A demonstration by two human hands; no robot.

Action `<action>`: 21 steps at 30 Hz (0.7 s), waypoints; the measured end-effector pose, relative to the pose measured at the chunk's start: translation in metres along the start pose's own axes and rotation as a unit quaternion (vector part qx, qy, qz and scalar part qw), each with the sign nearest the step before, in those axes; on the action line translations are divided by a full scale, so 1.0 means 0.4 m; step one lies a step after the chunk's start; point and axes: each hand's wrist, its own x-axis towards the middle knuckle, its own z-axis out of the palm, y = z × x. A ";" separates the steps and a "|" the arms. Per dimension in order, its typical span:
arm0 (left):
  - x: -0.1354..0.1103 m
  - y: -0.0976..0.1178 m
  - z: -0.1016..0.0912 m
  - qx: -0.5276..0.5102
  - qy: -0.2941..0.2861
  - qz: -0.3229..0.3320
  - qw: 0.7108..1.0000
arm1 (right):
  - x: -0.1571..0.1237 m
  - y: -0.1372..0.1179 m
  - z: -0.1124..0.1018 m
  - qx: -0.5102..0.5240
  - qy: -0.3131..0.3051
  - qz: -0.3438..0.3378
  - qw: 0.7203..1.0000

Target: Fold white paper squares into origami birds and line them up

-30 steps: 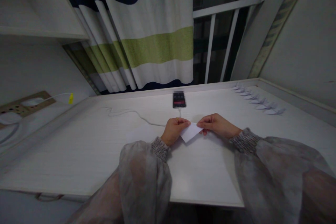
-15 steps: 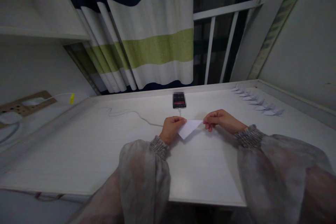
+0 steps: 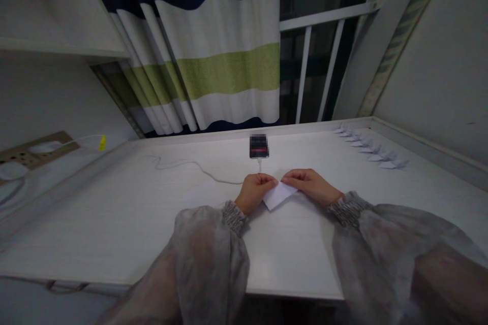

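Note:
A folded sheet of white paper (image 3: 277,196) is held between my two hands above the white desk, one corner pointing toward me. My left hand (image 3: 256,190) pinches its upper left edge between thumb and fingers. On the other side, my right hand (image 3: 310,185) grips the upper right edge, thumb and fingertips close to those of the left. The fingers cover the paper's upper corners. Beyond the hands lies a phone (image 3: 259,146) with a blurred screen and a cable plugged into its near end.
Several folded white paper figures (image 3: 371,148) stand in a row at the desk's (image 3: 114,223) back right. A white cable (image 3: 190,162) runs across the left side. A power strip (image 3: 38,150) with plugs is at the far left. Behind hangs a striped curtain (image 3: 229,71).
My right hand has moved left, from the paper's right tip to near my left fingertips. Both hands and the paper sit slightly closer to me.

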 end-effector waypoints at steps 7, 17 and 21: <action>-0.005 -0.005 0.013 0.015 -0.027 0.000 1.000 | -0.011 -0.012 0.018 -0.126 -0.020 -0.038 0.991; 0.005 0.008 -0.007 -0.071 0.018 -0.037 0.997 | -0.015 -0.027 0.000 -0.097 -0.005 -0.041 0.994; 0.014 0.011 -0.023 -0.099 0.050 -0.033 0.993 | -0.008 -0.020 -0.026 -0.072 0.023 -0.034 0.997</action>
